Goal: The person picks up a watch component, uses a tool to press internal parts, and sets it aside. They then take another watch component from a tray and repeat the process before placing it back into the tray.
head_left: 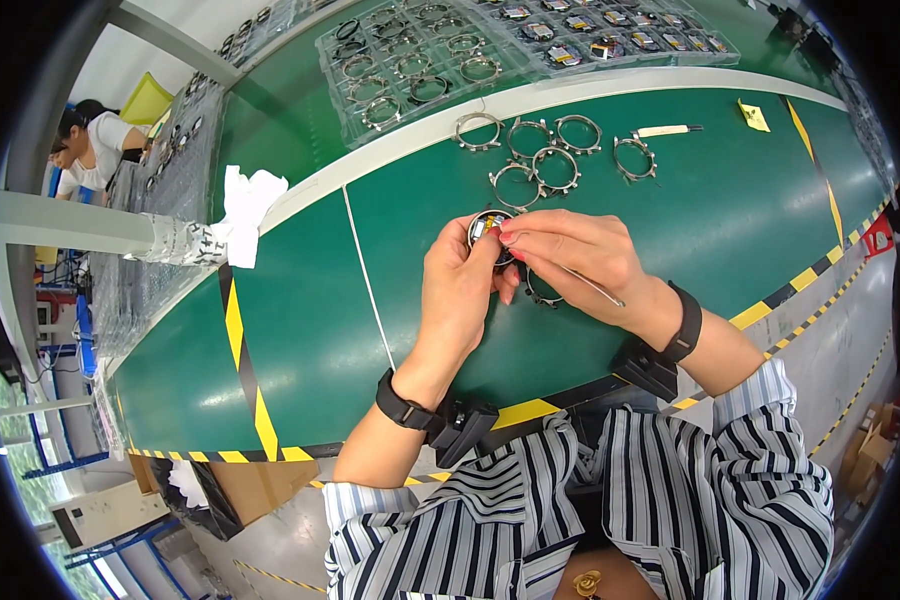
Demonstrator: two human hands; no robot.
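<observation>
Over the green table my left hand (454,292) grips a round watch case (477,227) with an inner module of white and yellow parts. My right hand (588,258) is closed around a thin metal tool (602,290), its rear end sticking out toward the wrist. The right fingertips meet the watch case at its right side, hiding the tool's working end. Beneath the right fingers lies a dark watch-case ring (544,299), partly covered. Just beyond both hands, several silver watch-case rings (478,148) lie in a loose group.
A white-handled tool (665,130) and a yellow note (754,116) lie at the back right. Behind a pale ledge (610,84) stand clear trays (346,118) of rings and watch modules. At left, a post (80,228) holds white tissue (251,205); another person (102,150) sits beyond.
</observation>
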